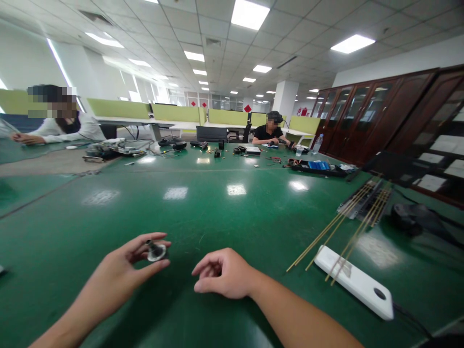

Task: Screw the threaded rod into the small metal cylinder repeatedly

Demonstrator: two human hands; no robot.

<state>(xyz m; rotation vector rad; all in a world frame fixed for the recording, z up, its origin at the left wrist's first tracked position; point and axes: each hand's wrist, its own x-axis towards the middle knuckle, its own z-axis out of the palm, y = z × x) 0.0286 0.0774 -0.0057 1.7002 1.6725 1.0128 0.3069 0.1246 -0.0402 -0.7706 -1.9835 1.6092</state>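
My left hand (125,268) pinches a small round metal part (155,251) with a dark stub on top, held between thumb and fingers just above the green table (203,212). My right hand (224,273) rests on the table a short way to the right of it, fingers curled loosely inward with nothing in them. The two hands are apart and do not touch.
Several thin wooden sticks (340,227) lie across a white flat device (357,282) at the right. A dark object (413,217) sits beyond them. Tools and a black tray (319,167) clutter the far table. Two people (270,130) sit at the far side.
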